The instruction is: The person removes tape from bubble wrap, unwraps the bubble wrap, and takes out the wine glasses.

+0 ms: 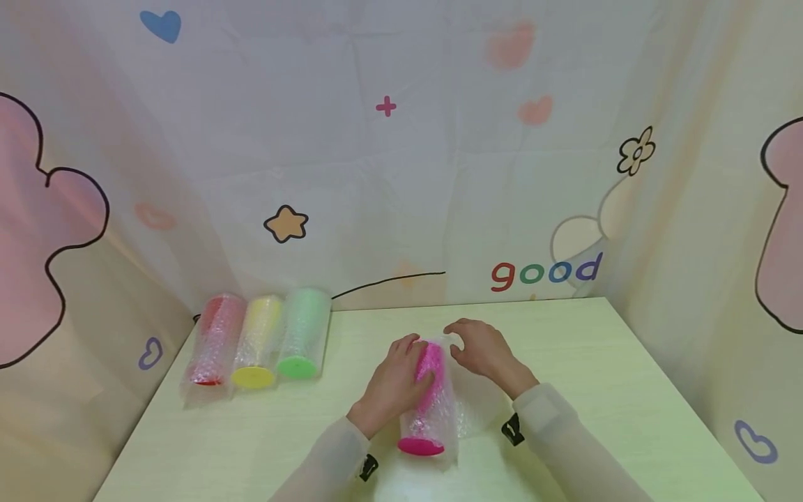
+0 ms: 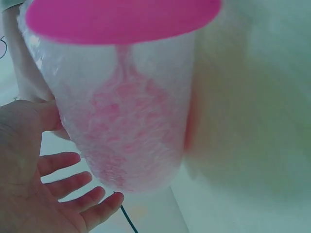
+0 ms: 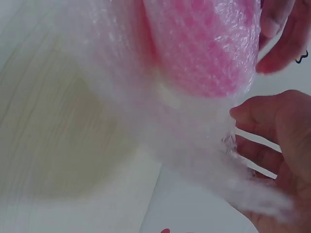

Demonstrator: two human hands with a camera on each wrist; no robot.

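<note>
A pink goblet (image 1: 422,447), wound in bubble wrap (image 1: 479,404), lies on the table with its round foot toward me. Through the wrap the left wrist view shows its stem and bowl (image 2: 126,116). My left hand (image 1: 390,380) rests along the goblet's left side, and its fingers look spread and fairly straight in the left wrist view. At the far end, my right hand (image 1: 482,348) holds the loose wrap between thumb and fingers. A flap of wrap (image 3: 194,145) hangs off the bowl in the right wrist view.
Three wrapped pieces with round feet lie side by side at the back left: red (image 1: 213,341), yellow (image 1: 256,348) and green (image 1: 304,338). A printed curtain (image 1: 401,174) stands behind and beside the pale table (image 1: 583,418).
</note>
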